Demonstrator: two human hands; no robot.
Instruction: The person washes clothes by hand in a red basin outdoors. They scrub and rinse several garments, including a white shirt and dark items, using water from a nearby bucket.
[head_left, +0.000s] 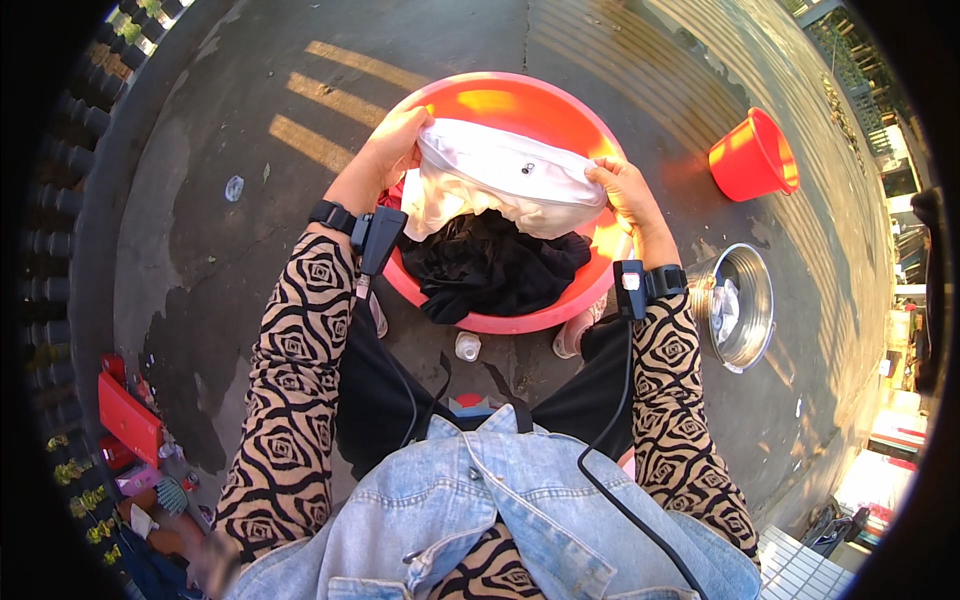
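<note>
A white garment (517, 161) is stretched between my two hands, over a large red plastic basin (484, 324). My left hand (401, 146) grips its upper left corner, while my right hand (621, 193) pinches the right end. A small dark mark sits on the white cloth, and its lower part hangs in folds. Below it, a heap of black cloth (495, 270) lies in the basin, partly over the near rim. A bit of red cloth (391, 196) shows beside my left wrist. The fingers behind the garment are partly hidden.
To the right stand a red bucket (739, 161) and a metal bucket (750, 322) with a pale item inside. A small white container (467, 346) is on the concrete floor before the basin. Red boxes (129, 420) lie at lower left. Cables run along both my arms.
</note>
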